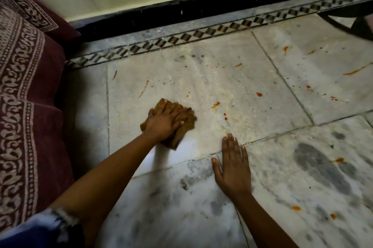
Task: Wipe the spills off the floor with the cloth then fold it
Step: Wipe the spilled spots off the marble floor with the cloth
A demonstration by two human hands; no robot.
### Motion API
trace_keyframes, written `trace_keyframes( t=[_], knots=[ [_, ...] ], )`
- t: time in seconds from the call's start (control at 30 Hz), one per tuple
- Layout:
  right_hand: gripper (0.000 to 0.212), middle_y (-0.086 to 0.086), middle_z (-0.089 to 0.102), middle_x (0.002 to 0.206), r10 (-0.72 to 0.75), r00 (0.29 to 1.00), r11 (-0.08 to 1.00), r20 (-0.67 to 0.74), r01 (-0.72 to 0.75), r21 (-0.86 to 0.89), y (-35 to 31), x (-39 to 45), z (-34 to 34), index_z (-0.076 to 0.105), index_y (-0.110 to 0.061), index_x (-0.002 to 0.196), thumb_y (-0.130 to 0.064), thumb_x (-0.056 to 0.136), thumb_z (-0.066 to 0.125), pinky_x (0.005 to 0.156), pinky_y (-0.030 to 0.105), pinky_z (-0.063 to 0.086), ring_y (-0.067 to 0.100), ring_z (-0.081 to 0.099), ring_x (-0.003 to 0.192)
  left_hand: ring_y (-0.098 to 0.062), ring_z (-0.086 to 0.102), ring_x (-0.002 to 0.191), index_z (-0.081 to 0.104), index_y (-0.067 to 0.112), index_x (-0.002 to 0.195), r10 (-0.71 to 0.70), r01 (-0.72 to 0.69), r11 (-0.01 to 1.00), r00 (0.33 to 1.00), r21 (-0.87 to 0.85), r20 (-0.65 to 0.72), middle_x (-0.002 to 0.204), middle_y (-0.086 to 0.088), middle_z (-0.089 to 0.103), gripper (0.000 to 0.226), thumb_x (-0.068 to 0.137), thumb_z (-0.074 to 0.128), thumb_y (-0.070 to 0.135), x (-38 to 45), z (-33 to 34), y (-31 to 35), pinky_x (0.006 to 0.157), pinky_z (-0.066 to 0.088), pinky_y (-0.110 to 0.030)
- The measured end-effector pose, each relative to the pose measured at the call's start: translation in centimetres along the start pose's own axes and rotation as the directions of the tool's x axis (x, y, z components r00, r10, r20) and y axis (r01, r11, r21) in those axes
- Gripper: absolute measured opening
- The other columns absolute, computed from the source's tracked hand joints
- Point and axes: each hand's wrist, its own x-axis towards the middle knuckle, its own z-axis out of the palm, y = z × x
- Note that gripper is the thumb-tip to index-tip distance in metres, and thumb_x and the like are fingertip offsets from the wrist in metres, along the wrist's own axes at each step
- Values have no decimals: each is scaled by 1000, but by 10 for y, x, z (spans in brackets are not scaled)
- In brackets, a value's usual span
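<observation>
A crumpled brown cloth [182, 129] lies on the white marble floor [232, 90] under my left hand [167, 120], whose straight fingers press down on it. The hand and cloth look blurred. My right hand [232, 169] rests flat on the floor to the right of the cloth, fingers spread, holding nothing. Orange-red spills dot the tiles: a streak [143, 89] beyond the cloth, drops [215, 104] to its right, a long smear [356, 70] at the far right, and more spots [296, 208] on the near tiles.
A maroon patterned bedspread [26, 106] hangs down along the left. A black skirting [181, 7] and a checkered tile border [201, 34] run under the cream wall at the back. A dark object [357, 23] sits at the top right corner.
</observation>
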Motion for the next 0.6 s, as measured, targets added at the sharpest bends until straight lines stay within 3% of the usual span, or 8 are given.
trace_keyframes(
  t=[0.07,0.13,0.2,0.3,0.4,0.5,0.6],
  knots=[
    [68,10,20,155,8,1000,1000,13,-8,-2,-1,-2,0,24,-6,147,-49,95,17,117,36,5,19,16,143,-26,-2,146,9,37,149,-55,55,998,998,-19,0,160,7,4,58,96,26,55,26,-15,8,111,14,-59],
    [68,12,23,154,15,1000,1000,23,-15,-5,-2,-2,-1,26,-5,146,-50,96,12,117,35,4,19,17,142,-28,-4,146,6,36,150,-57,57,998,998,-6,7,160,7,1,60,96,25,56,33,-15,17,110,14,-61],
    [68,12,24,153,14,1000,1000,26,-14,2,-2,-1,-3,27,-4,146,-49,97,11,116,34,3,19,19,141,-29,-2,146,5,36,149,33,-32,999,999,29,-37,160,4,4,65,91,16,63,9,6,24,111,12,-61],
    [65,12,23,153,-24,1000,1000,0,24,5,-10,8,-5,26,-4,145,-46,97,14,116,34,4,19,18,141,-32,19,143,11,39,146,181,-188,982,961,-14,-208,154,-1,26,64,89,8,68,-42,45,8,108,15,-64],
    [64,13,23,153,-102,994,994,-27,103,34,-28,28,-4,24,-4,145,-41,94,27,116,31,2,18,14,141,-25,8,145,2,42,144,61,-83,993,971,-85,-230,155,7,11,67,85,2,73,-53,46,-31,111,4,-57],
    [64,12,22,153,-208,978,977,-29,209,36,-45,52,-4,24,-3,145,-44,96,22,115,27,1,17,14,141,-23,-4,147,-2,43,143,-148,125,986,962,-112,-228,159,6,1,72,79,4,73,-33,31,-60,113,-1,-55],
    [65,15,28,151,-280,960,960,-14,280,-11,-55,78,-1,26,-1,144,-44,95,23,114,26,1,20,21,141,-25,-8,146,3,39,148,-312,277,940,934,-199,-174,160,5,-4,65,91,20,65,2,5,-73,114,-2,-56]
  ],
)
